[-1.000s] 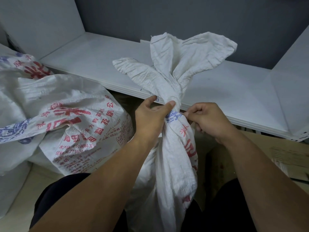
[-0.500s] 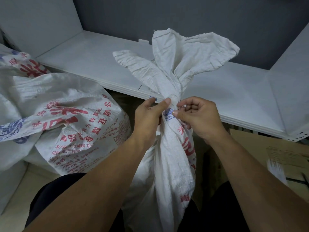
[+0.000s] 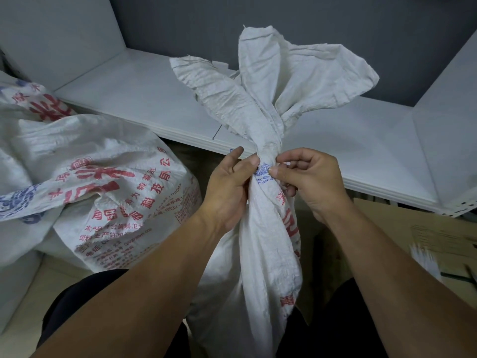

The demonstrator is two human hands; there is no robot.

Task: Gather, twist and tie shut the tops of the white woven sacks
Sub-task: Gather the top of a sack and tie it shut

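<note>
A person's two bare forearms reach forward to a white woven sack (image 3: 260,267) that stands upright between their dark-clad legs. The top of the sack is gathered into a tight, twisted neck (image 3: 265,177). Above the neck the loose cloth fans out in three crumpled flaps, which rise in front of a white shelf (image 3: 144,94) and a dark grey wall (image 3: 322,16). Red characters run down the right side of the sack, and a patch of blue print sits right at the neck.

Both hands meet at that neck. The left hand (image 3: 227,189) grips it from the left. Its thumb lies across the near side of the twist, its fingers wrap away behind, and one finger points up past the cloth. The right hand (image 3: 312,182) closes on the neck from the right, fingers curled in tight. Its thumb tip presses on the blue print and its lower fingers tuck against the cloth. (A small white scrap shows among the right hand's fingers; I cannot tell what it is.)

To the left, just beside the left forearm, a second sack (image 3: 108,182) slumps low and full below the shelf, printed with red characters and a blue pattern. At the right, brown cardboard (image 3: 426,228) lies under the shelf's edge.
</note>
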